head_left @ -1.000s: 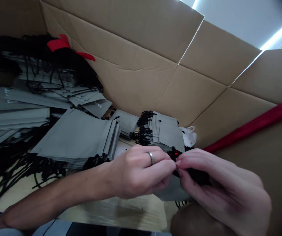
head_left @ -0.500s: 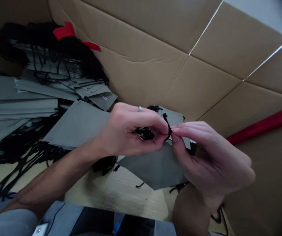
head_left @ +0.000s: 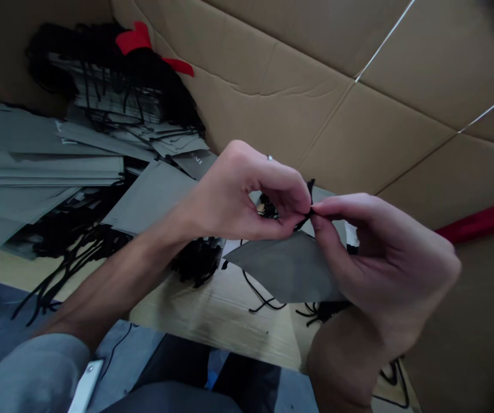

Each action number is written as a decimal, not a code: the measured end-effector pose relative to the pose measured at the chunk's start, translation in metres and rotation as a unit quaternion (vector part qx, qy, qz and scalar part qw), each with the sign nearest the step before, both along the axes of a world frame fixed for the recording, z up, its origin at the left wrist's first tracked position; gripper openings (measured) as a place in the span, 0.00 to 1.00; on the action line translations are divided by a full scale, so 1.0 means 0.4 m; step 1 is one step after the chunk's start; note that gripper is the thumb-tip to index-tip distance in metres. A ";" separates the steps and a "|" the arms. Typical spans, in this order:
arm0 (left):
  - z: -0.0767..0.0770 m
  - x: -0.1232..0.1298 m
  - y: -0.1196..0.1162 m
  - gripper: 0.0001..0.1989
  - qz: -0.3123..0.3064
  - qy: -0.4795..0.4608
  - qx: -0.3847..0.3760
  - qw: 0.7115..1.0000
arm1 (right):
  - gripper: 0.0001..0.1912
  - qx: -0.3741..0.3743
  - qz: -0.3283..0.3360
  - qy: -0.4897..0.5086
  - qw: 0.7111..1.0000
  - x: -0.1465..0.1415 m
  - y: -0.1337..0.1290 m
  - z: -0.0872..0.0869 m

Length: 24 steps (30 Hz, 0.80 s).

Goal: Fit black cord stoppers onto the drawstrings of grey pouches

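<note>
My left hand [head_left: 251,198], with a ring on one finger, pinches a black cord [head_left: 311,186] whose short end sticks up above the fingertips. My right hand [head_left: 371,246] meets it there, thumb and forefinger closed on the same cord. Just below the fingertips hangs a grey pouch [head_left: 290,269], its flat side towards me and tilted. The join between cord and pouch is hidden by the fingers.
Stacked grey pouches [head_left: 57,166] with black cords lie at the left. Behind them, a red strip [head_left: 133,39] rests on a black cord bundle. Cardboard walls [head_left: 272,74] rise behind the wooden table [head_left: 212,321]. A dark red band [head_left: 483,221] crosses the right side.
Both hands remain pinched together on the cord, which has turned slightly. The surroundings have shifted right and up in the view, and more loose cord shows below the pouch.
</note>
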<state>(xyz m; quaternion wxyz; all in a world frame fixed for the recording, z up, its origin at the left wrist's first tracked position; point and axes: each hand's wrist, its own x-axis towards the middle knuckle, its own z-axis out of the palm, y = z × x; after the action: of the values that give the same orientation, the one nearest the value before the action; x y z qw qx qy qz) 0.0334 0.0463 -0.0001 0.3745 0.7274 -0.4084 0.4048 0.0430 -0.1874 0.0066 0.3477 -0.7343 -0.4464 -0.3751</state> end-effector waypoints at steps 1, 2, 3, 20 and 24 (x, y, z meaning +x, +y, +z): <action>-0.001 0.001 -0.002 0.11 0.000 0.011 0.000 1.000 | 0.14 -0.007 -0.003 0.006 1.000 0.000 -0.008 0.001; -0.003 0.003 -0.004 0.10 0.000 0.020 0.001 1.000 | 0.13 -0.017 -0.011 0.013 1.000 -0.001 -0.016 0.002; -0.005 0.006 -0.006 0.09 -0.001 0.027 0.003 1.000 | 0.12 -0.030 -0.022 0.018 0.999 -0.002 -0.023 0.004; -0.026 -0.025 -0.046 0.08 -0.003 -0.017 0.050 0.999 | 0.13 -0.029 0.014 0.129 0.991 -0.027 -0.076 0.006; -0.024 -0.034 -0.055 0.10 -0.023 -0.029 0.030 0.999 | 0.16 0.012 0.054 0.167 0.984 -0.031 -0.067 0.002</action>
<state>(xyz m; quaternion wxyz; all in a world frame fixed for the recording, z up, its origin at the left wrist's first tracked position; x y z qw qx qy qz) 0.0200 0.0244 -0.0097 0.3500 0.7166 -0.4474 0.4047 0.0307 -0.2143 0.0074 0.4458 -0.7571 -0.4163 -0.2338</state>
